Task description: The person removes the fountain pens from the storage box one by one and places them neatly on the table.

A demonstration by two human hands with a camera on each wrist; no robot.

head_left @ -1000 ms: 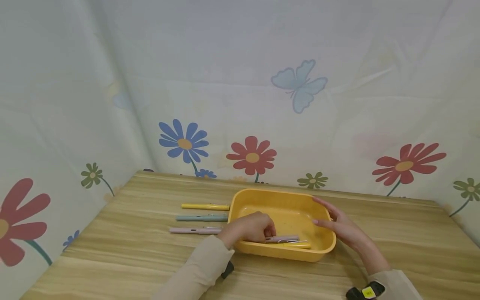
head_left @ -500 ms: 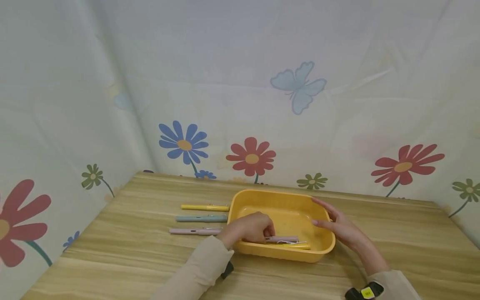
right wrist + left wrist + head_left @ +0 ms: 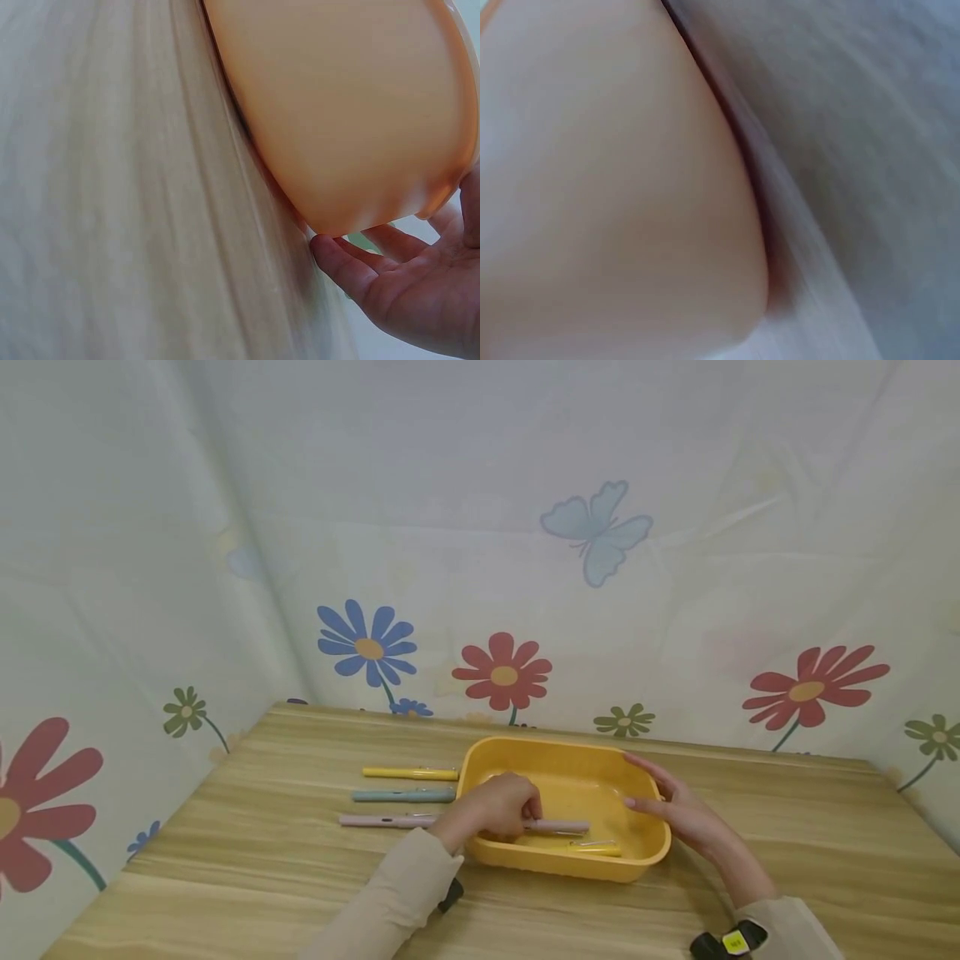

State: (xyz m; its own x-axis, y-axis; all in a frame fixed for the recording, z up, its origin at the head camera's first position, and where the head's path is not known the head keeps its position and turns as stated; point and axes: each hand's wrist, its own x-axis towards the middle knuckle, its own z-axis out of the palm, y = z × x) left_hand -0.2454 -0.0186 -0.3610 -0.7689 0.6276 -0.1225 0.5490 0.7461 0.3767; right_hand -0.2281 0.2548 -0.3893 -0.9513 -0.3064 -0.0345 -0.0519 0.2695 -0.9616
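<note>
Yellow pens (image 3: 410,773), two; mauve pens (image 3: 562,826), two; teal pen (image 3: 403,796), one; bin (image 3: 555,863), one.

The bin (image 3: 555,863) is plain warm yellow. Against its inside show a pale mauve pen (image 3: 561,826) and a bright yellow pen (image 3: 597,851). Left of the bin lie a second yellow pen (image 3: 408,773), a grey-blue pen (image 3: 402,796) and a second mauve pen (image 3: 384,821). Beneath it the table (image 3: 247,827) has tan-brown streaked grain; behind it a whitish curtain (image 3: 420,477) carries red, blue and green flowers (image 3: 504,676) and a pale-blue butterfly (image 3: 597,533).
</note>
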